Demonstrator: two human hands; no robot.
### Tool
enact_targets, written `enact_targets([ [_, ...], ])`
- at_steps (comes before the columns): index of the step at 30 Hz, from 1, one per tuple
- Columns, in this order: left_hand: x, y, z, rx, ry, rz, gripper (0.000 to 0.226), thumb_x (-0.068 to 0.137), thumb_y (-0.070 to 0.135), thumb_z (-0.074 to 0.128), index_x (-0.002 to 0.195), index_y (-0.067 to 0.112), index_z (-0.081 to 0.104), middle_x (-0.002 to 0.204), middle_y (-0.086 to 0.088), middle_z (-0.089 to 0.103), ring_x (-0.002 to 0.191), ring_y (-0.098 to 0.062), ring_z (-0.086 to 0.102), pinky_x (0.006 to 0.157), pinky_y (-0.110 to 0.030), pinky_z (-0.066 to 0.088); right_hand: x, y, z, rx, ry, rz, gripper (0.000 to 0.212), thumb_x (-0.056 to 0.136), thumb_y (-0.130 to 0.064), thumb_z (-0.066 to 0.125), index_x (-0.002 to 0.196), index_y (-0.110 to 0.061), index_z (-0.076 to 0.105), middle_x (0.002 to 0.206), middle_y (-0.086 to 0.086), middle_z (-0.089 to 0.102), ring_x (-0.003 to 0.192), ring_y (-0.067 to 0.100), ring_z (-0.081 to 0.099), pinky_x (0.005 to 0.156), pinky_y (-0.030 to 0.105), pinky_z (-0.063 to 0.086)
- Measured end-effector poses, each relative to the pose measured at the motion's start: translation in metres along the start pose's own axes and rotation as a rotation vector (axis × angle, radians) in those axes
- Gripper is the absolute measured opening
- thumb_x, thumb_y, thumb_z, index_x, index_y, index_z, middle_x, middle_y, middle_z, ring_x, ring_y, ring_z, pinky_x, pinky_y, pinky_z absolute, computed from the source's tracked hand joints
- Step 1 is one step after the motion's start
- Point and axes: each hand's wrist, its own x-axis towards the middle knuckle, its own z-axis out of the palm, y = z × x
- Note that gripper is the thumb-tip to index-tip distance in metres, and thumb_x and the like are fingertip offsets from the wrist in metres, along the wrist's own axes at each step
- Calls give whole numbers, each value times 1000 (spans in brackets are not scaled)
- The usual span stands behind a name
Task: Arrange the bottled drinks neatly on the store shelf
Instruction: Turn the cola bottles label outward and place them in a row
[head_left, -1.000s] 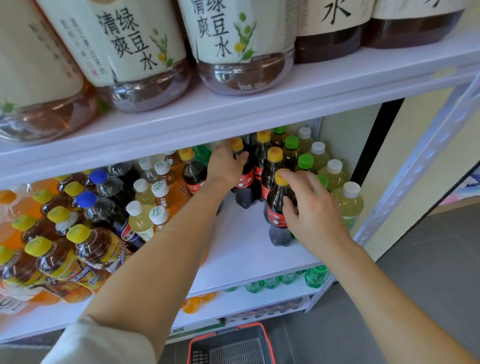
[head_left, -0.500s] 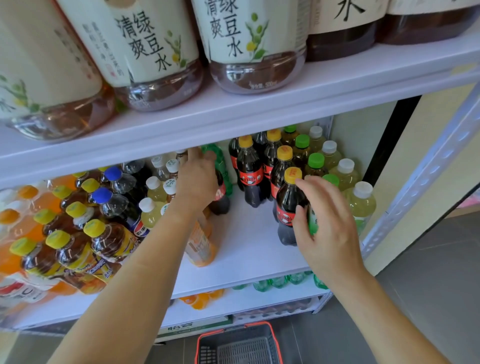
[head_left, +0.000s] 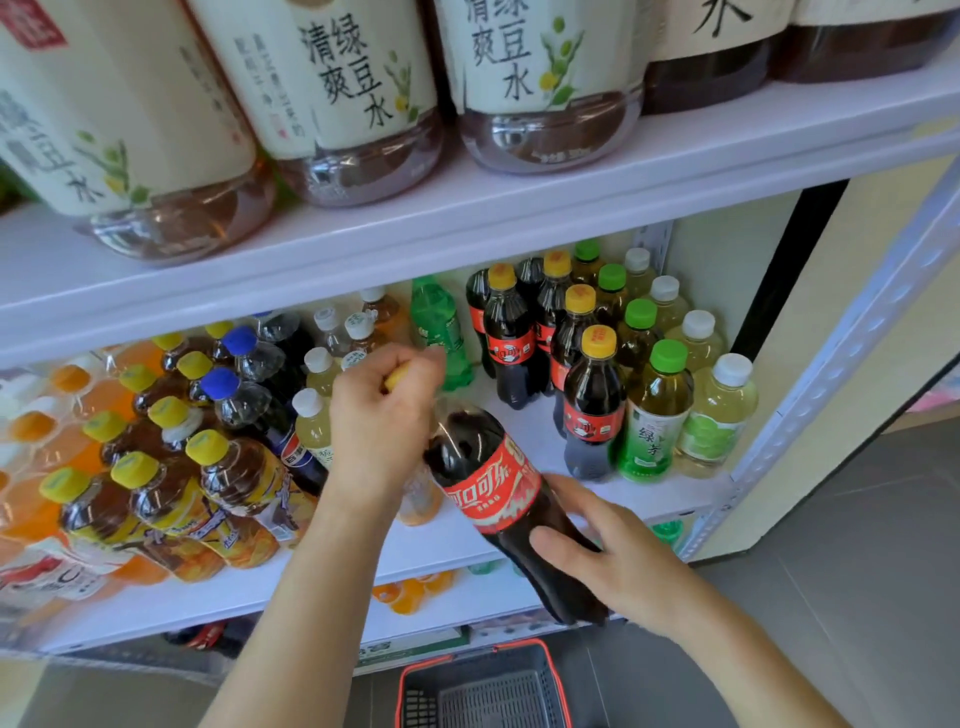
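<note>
A cola bottle (head_left: 491, 493) with a red label and yellow cap hangs tilted over the front of the middle shelf (head_left: 524, 415). My left hand (head_left: 382, 415) grips its neck and cap. My right hand (head_left: 602, 556) holds the bottle's lower body from the right. On the right of the shelf stand neat rows of upright bottles: dark cola bottles (head_left: 592, 400) with yellow caps, green-capped tea bottles (head_left: 657, 415) and white-capped pale bottles (head_left: 719, 415). A green soda bottle (head_left: 439, 332) stands behind my left hand.
On the left of the shelf lies a crowded jumble of yellow-capped tea bottles (head_left: 171, 488), blue-capped bottles (head_left: 244, 405) and orange drinks (head_left: 67, 395). Large bottles (head_left: 337, 93) fill the upper shelf. A red basket (head_left: 483, 691) sits on the floor below.
My left hand has pulled a cola bottle out from the back of the shelf toward the front edge. My right hand has left the front row and moved down onto that bottle.
</note>
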Motion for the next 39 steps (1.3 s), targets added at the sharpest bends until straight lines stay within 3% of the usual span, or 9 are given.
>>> enact_targets([
  [3,-4,1,-2,-318,55,-256,27,79,34,70,54,24,65,63,-1,55,61,-17,52,59,-30,46,-13,-13,7,282,-54,-17,50,77,-70,61,100,-27,67,85,-7,70,77,9,64,67,21,47],
  [5,-5,0,-4,-383,28,-330,30,80,35,72,53,23,66,64,-3,56,61,-18,54,62,-32,48,-20,-22,11,346,-34,-19,39,80,-62,62,94,-26,68,77,-6,67,70,8,62,62,18,45],
  [13,-13,-4,-15,-506,-243,-401,34,72,54,74,86,23,80,90,-9,68,77,-22,68,72,-37,54,-36,-37,20,639,-9,75,70,64,-70,75,95,-7,70,87,31,66,75,33,66,69,38,53],
  [18,-28,-16,-17,-575,-528,-461,61,58,66,78,102,24,78,107,-5,74,94,-19,71,77,-36,58,-42,-45,26,858,-112,144,67,69,-68,74,99,-8,74,86,25,70,71,32,69,64,35,56],
  [23,-47,-24,-6,-1027,-683,-442,71,66,60,81,120,15,70,112,-15,70,107,-28,67,86,-43,56,-43,-44,38,1041,-329,199,69,78,-66,68,108,-4,71,91,24,69,73,31,69,68,36,56],
  [26,-53,-20,2,-1173,-595,-471,54,65,45,85,106,12,71,96,-14,68,86,-27,69,76,-39,58,-42,-43,46,1132,-355,207,72,78,-64,68,116,-3,68,94,24,67,74,31,68,67,38,56],
  [31,-53,-15,-1,-1051,-358,-499,36,66,41,77,91,16,71,87,-11,67,74,-22,67,66,-32,55,-42,-44,41,882,-81,166,51,77,-57,69,107,-16,74,95,10,72,81,21,70,66,31,56],
  [35,-41,-6,-9,-954,-153,-477,55,61,41,79,105,13,62,89,-9,67,77,-21,67,71,-35,53,-50,-33,34,377,115,6,63,68,-45,80,123,-47,51,112,-11,62,97,12,68,77,24,54],
  [39,-42,-2,-9,-950,-116,-511,61,64,44,77,113,11,62,98,-11,67,81,-21,69,79,-37,54,-61,-27,34,373,217,-99,71,69,-30,84,129,-42,48,108,-7,64,96,17,68,80,26,56],
])
